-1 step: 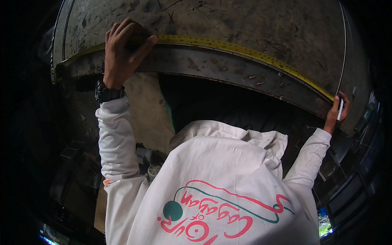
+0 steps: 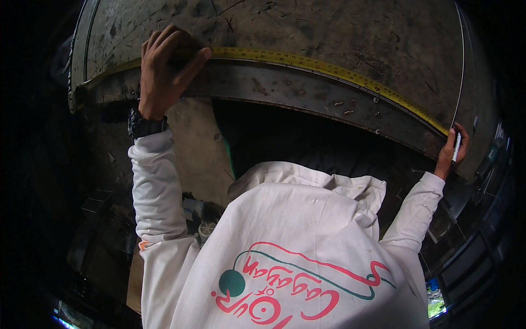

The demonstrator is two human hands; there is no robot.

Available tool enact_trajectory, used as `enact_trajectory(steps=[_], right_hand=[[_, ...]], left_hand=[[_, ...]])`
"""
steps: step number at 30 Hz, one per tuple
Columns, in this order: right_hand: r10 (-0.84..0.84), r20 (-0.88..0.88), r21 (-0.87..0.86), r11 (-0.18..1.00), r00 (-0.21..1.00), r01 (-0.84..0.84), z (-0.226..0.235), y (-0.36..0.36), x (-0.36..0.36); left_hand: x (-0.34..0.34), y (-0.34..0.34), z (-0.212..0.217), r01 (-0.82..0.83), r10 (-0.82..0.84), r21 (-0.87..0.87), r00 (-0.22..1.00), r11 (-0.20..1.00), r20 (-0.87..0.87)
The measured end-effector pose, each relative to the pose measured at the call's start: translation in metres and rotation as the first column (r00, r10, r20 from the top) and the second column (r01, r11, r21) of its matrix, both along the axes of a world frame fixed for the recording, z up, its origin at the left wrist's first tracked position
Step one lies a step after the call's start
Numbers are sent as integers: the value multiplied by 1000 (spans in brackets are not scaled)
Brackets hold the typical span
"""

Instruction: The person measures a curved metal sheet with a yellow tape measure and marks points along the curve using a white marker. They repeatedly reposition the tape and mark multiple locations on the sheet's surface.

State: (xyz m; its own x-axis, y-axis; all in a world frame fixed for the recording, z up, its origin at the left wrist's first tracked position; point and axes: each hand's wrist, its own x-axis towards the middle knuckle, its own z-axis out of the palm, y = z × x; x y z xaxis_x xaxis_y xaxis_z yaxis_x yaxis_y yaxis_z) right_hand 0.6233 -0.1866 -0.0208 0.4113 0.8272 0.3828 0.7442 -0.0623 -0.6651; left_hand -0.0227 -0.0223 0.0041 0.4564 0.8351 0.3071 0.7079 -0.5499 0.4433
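A yellow tape measure blade (image 2: 307, 62) runs along the near edge of a dark, scuffed metal worktop (image 2: 339, 27). My left hand (image 2: 166, 68), with a black watch on its wrist, curls over the blade toward its left part, thumb stretched to the right; its fingertips are partly hidden. At the blade's right end, my right hand (image 2: 459, 145) is closed round a slim white pen or marker (image 2: 456, 148), its fingertips by the tape and the worktop's corner. Both forearms are in light sleeves.
A scratched metal edge strip (image 2: 263, 85) fronts the worktop. Thin bright lines, perhaps rods or edges, run at the right (image 2: 462, 66) and left (image 2: 87, 44). Below, a pale panel (image 2: 194, 131) and a grey vented device (image 2: 206, 229) stand near my left arm.
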Motion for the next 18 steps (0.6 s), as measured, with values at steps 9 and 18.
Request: enact_trajectory(steps=[9, 18], right_hand=[[-5, -77, 63, 998, 997, 9, -2, 3, -5], [9, -84, 63, 998, 996, -4, -3, 2, -1]], left_hand=[[2, 2, -2, -4, 4, 24, 1000, 1000, 0], [2, 3, -2, 0, 0, 35, 1000, 999, 6]])
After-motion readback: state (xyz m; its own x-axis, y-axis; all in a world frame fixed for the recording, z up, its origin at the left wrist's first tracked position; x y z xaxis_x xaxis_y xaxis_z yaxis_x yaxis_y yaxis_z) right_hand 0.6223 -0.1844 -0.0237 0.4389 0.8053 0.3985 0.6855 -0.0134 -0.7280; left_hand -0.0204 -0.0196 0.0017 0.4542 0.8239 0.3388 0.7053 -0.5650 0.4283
